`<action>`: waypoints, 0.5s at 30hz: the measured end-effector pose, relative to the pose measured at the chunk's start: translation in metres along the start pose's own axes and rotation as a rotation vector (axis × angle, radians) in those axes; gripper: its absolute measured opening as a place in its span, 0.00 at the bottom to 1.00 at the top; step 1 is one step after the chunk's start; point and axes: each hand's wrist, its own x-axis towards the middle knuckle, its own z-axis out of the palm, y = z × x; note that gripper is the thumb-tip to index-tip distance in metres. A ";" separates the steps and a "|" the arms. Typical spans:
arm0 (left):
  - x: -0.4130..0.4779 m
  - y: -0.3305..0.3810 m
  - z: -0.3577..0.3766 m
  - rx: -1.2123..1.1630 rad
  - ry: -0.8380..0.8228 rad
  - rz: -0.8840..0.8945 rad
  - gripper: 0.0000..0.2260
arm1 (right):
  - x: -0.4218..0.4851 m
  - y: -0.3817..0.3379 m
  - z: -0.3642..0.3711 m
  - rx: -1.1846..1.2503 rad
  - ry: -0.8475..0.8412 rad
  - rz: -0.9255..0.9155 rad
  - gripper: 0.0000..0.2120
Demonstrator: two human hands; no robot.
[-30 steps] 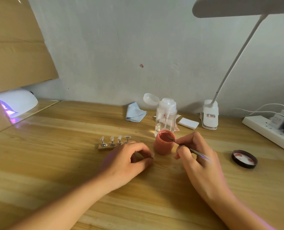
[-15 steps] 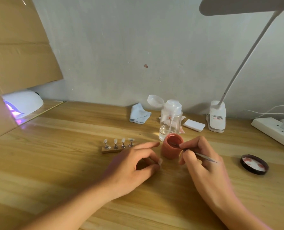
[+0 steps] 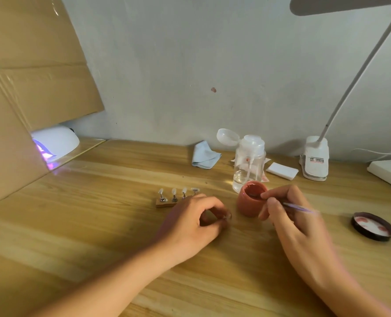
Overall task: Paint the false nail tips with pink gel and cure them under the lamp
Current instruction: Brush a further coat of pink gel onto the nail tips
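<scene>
**One camera, worn on the head**

We look forward and down onto the table (image 3: 103, 202), facing the wall (image 3: 190, 65). The wide view sits close: left hand (image 3: 190, 221) and right hand (image 3: 295, 223) enter from the bottom edge.

No text, brand, number or sign can be read. One printed label (image 3: 317, 159) is present. It is on the front face of the white clamp base (image 3: 313, 172) of the desk lamp (image 3: 359, 76), which stands on the tabletop (image 3: 98, 213) beyond the right hand (image 3: 297, 220) and somewhat to that hand's right. The label carries a short red mark at its left end and a line of dark print beside it. Both are too small and blurred to read.
</scene>
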 end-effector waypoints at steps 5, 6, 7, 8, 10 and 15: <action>0.001 0.001 -0.003 -0.024 -0.075 -0.021 0.04 | -0.001 -0.007 0.000 0.024 0.010 0.003 0.11; 0.002 0.002 -0.004 -0.011 -0.103 -0.034 0.04 | -0.001 -0.008 0.000 0.034 0.015 0.001 0.10; 0.004 0.003 -0.005 -0.003 -0.128 -0.053 0.04 | -0.001 -0.009 0.000 0.039 0.022 -0.005 0.10; 0.005 0.004 -0.007 -0.001 -0.150 -0.076 0.04 | -0.001 -0.009 0.000 0.043 0.031 -0.013 0.09; 0.007 0.005 -0.008 -0.008 -0.186 -0.119 0.04 | -0.001 -0.010 0.000 0.056 0.052 -0.013 0.07; 0.004 0.007 -0.004 -0.003 -0.107 -0.095 0.05 | -0.006 -0.017 0.002 0.147 0.078 -0.018 0.13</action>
